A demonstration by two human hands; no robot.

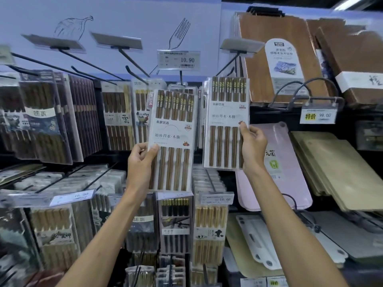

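Note:
Two matching white packs of brown wooden chopsticks are held up before a store display. My left hand (141, 162) grips the left pack (173, 139) by its left edge, thumb on the front; this pack tilts slightly to the right. My right hand (253, 147) pinches the right pack (226, 123) at its right edge, thumb on the front, holding it upright and a little higher. The two packs are side by side with a narrow gap between them.
Behind the packs, black peg hooks (136, 73) carry more chopstick packs (118, 114) in rows. A price tag reading 10.90 (179, 60) hangs above. Wooden cutting boards (277, 59) stand at upper right, a pink board (275, 168) and pale boards (331, 168) below.

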